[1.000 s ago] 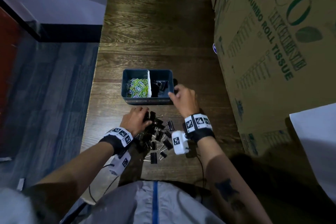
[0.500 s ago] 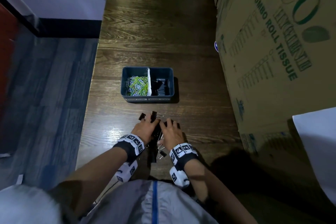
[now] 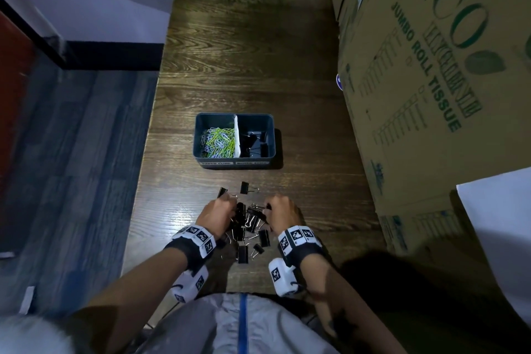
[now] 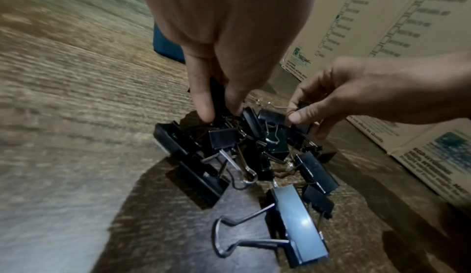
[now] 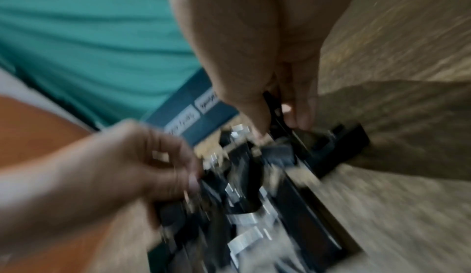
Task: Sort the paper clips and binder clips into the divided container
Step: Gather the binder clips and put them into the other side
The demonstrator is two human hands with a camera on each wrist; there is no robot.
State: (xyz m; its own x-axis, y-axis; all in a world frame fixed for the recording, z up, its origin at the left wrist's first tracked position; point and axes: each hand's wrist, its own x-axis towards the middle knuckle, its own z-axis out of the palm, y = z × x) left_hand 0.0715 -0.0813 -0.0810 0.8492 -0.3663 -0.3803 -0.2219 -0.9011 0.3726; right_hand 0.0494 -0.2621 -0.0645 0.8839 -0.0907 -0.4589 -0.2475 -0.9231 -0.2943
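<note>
A dark divided container (image 3: 201,138) sits mid-table, with coloured paper clips (image 3: 217,141) in its left half and black binder clips (image 3: 254,139) in its right half. A pile of black binder clips (image 3: 248,224) lies near the table's front edge. My left hand (image 3: 221,214) is at the pile's left side, its thumb and finger pinching a binder clip (image 4: 216,96). My right hand (image 3: 280,213) is at the pile's right side, pinching another binder clip (image 4: 303,114). In the blurred right wrist view, my right fingers (image 5: 300,104) hold a black clip.
A large cardboard box (image 3: 431,80) printed "JUMBO ROLL TISSUE" stands along the table's right side. Two loose binder clips (image 3: 244,187) lie between the pile and the container. The table's left edge drops to a grey floor (image 3: 71,167).
My right hand came back from the container's right half to the pile. Both hands now pinch clips at the pile, and the two hands have spread slightly apart.
</note>
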